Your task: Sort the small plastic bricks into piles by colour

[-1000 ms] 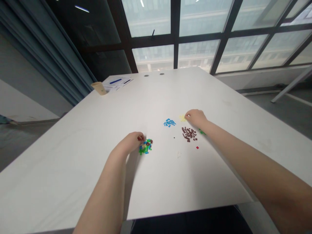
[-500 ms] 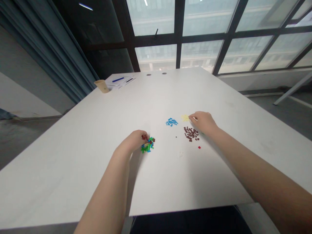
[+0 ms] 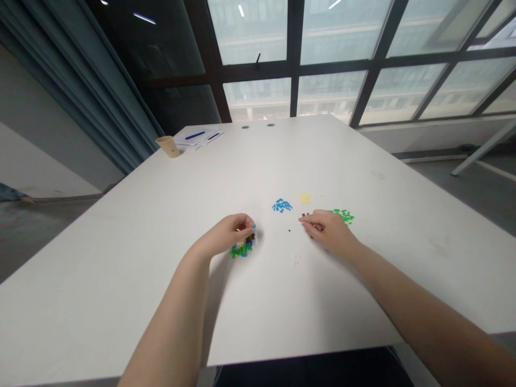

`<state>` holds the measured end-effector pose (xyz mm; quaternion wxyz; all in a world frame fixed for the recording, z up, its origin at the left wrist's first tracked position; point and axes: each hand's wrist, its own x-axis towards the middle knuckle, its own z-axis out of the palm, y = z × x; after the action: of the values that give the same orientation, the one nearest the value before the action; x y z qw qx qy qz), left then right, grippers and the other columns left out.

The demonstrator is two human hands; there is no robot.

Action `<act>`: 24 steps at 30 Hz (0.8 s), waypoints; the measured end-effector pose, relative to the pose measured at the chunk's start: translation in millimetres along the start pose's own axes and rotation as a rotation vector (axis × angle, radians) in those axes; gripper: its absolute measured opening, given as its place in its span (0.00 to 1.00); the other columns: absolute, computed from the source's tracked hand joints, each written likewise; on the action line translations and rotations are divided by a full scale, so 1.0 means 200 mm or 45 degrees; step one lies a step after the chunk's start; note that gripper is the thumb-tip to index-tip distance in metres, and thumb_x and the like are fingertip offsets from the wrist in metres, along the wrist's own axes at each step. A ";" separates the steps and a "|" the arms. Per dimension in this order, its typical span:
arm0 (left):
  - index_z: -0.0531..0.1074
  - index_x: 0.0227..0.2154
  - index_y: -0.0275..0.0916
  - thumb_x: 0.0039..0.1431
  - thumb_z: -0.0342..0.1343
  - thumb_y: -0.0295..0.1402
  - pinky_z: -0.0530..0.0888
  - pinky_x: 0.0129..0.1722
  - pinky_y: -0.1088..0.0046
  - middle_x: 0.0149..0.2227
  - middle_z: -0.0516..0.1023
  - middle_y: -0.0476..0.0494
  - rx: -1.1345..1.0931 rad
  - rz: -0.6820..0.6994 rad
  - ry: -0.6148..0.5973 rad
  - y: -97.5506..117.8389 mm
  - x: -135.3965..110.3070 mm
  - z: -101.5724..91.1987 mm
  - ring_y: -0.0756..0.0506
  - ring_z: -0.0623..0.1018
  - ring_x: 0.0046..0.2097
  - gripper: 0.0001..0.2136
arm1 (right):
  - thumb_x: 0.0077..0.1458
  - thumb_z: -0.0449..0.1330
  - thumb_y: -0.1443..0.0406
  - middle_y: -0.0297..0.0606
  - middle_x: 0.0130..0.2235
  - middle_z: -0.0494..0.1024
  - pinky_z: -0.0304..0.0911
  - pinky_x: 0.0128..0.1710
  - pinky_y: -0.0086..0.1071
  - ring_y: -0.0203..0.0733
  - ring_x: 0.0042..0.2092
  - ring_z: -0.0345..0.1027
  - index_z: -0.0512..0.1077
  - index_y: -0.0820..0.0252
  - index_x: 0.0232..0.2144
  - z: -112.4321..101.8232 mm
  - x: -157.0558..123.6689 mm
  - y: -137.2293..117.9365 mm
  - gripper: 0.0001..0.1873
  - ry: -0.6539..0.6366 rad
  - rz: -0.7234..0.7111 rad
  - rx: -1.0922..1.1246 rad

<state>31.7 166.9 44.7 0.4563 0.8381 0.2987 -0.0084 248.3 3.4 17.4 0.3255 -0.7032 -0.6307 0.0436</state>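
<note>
My left hand [image 3: 226, 234] curls over a mixed heap of small green, blue and brown plastic bricks [image 3: 242, 249] and touches its top. Whether it holds a piece is too small to tell. My right hand [image 3: 326, 230] lies over the spot where the dark brown bricks [image 3: 305, 215] were, hiding most of them. Only a few show by its fingertips. Beyond it are a blue brick pile [image 3: 281, 205], a pale yellow pile [image 3: 304, 198] and a green pile [image 3: 343, 216]. All lie on the white table [image 3: 258, 301].
A tan paper cup [image 3: 167, 146] and papers with pens [image 3: 198, 138] stand at the table's far end. A few white pieces [image 3: 296, 259] lie near my right hand. Large dark-framed windows fill the back, and a blue-grey curtain [image 3: 100, 80] hangs at left.
My right hand has moved from the yellow pile toward me, onto the brown bricks, leaving the yellow pile uncovered and the green pile fully visible. My left hand stays at the mixed heap.
</note>
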 end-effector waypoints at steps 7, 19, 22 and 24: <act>0.65 0.34 0.39 0.53 0.53 0.38 0.63 0.30 0.78 0.26 0.67 0.51 -0.858 0.171 -0.269 0.17 -0.01 0.19 0.54 0.67 0.28 0.09 | 0.53 0.56 0.63 0.36 0.29 0.70 0.60 0.37 0.33 0.37 0.34 0.63 0.72 0.57 0.42 0.02 -0.04 -0.06 0.13 0.129 -0.464 0.233; 0.61 0.31 0.38 0.54 0.55 0.34 0.61 0.29 0.78 0.25 0.69 0.52 -1.076 0.211 -0.358 0.18 0.02 0.31 0.54 0.68 0.28 0.08 | 0.51 0.58 0.63 0.34 0.26 0.69 0.58 0.31 0.30 0.35 0.31 0.61 0.75 0.56 0.35 -0.02 -0.05 -0.09 0.08 0.062 -0.483 0.374; 0.60 0.31 0.39 0.55 0.54 0.34 0.62 0.30 0.77 0.24 0.70 0.52 -0.976 0.284 -0.314 0.17 0.03 0.32 0.53 0.68 0.28 0.08 | 0.51 0.58 0.64 0.34 0.24 0.68 0.57 0.29 0.29 0.34 0.29 0.60 0.75 0.58 0.31 -0.01 -0.05 -0.10 0.06 0.082 -0.491 0.381; 0.59 0.31 0.39 0.54 0.54 0.35 0.62 0.30 0.77 0.23 0.68 0.53 -0.915 0.303 -0.255 0.17 0.04 0.33 0.53 0.67 0.28 0.08 | 0.51 0.59 0.65 0.34 0.23 0.68 0.57 0.28 0.29 0.34 0.28 0.60 0.75 0.58 0.30 -0.01 -0.05 -0.10 0.06 0.124 -0.488 0.364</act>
<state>72.3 106.2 29.7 0.7454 0.6488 0.1373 0.0680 229.6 -6.6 27.0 0.4541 -0.5188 -0.7234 0.0359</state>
